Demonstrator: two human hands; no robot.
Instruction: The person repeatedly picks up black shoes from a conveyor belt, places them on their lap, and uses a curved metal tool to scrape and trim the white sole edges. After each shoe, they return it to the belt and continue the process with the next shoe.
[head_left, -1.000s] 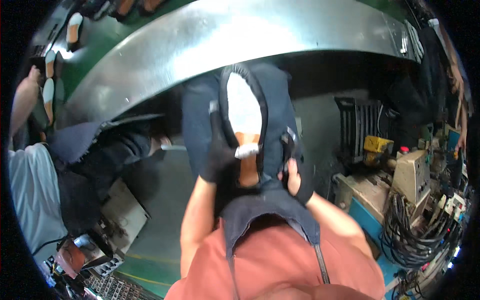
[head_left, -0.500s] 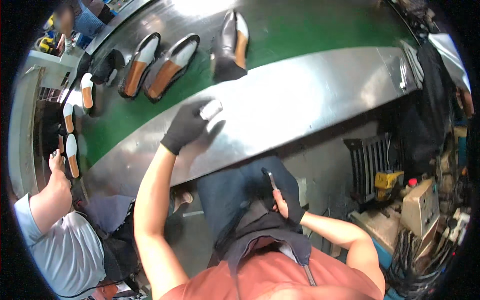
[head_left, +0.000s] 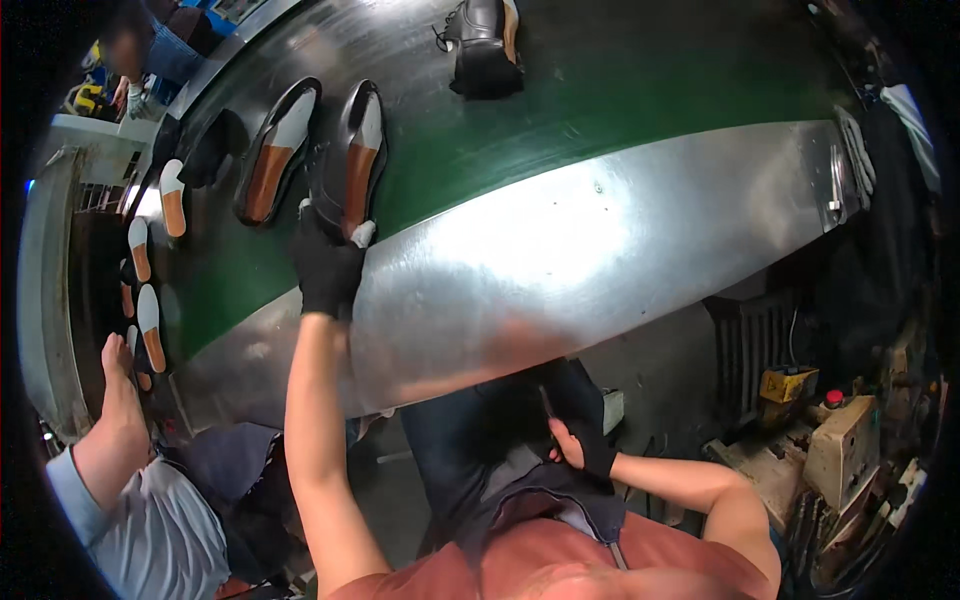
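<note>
My left hand (head_left: 332, 262), in a black glove with white at its fingertips, is closed around the heel end of a dark shoe (head_left: 364, 160). The shoe lies on the green belt, with its tan and white insole facing up. A matching dark shoe (head_left: 272, 165) lies just left of it. Down at my lap, my right hand (head_left: 572, 445), in a black glove with bare fingers showing, is closed on a slim tool (head_left: 546, 402). That tool is thin and dark against my clothes, and its exact kind cannot be made out.
A black laced shoe (head_left: 487, 55) sits farther up the green belt (head_left: 620, 95). Along the near side runs a shiny metal ledge (head_left: 480, 340). Several insoled shoes (head_left: 150, 325) line the left, near a co-worker's arm (head_left: 118, 420). A yellow box (head_left: 787, 384) and machinery stand at right.
My left hand has moved left from above the metal ledge and taken hold of the shoe's heel. That shoe has turned more upright in view. The laced shoe has shifted farther away. My right hand stays low.
</note>
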